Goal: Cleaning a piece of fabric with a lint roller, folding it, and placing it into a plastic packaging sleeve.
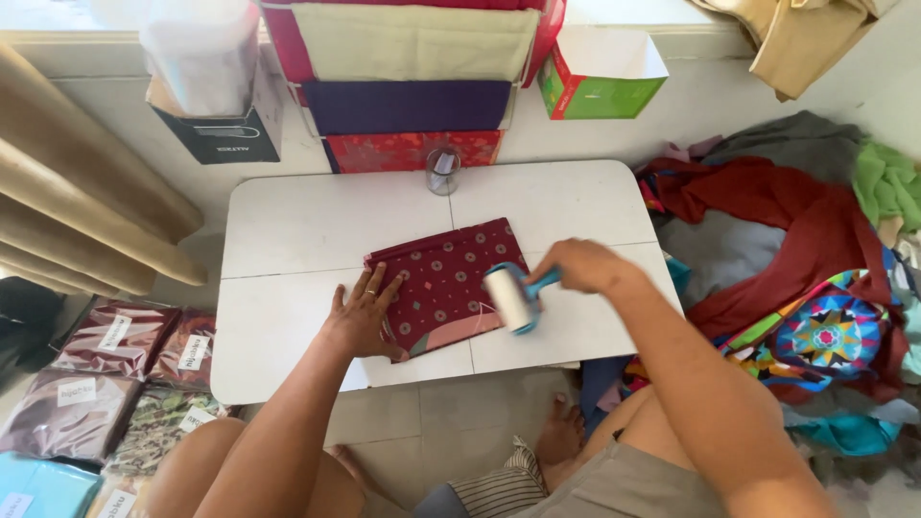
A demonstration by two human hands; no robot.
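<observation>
Right grip: the right hand [587,266] is closed around the blue handle of a lint roller [511,299], whose white drum lies on the right edge of the cloth.
Left grip: the left hand [363,317] lies flat with fingers spread, holding nothing, palm pressing the cloth's left edge at about 9 o'clock from the roller.
Cloth: a folded maroon cloth [443,283] with small round motifs, lying near the middle of the counter, slightly skewed.
Counter: a low white folding counter [307,225]; a small clear jar [442,171] stands at its 12 o'clock edge.
Beyond, 12 o'clock: stacked fabric boxes [408,105] and a green carton [597,88].
At 3 o'clock: a heap of coloured clothes [815,278] on the floor.
At 8 o'clock: wrapped fabric packets [96,374].
</observation>
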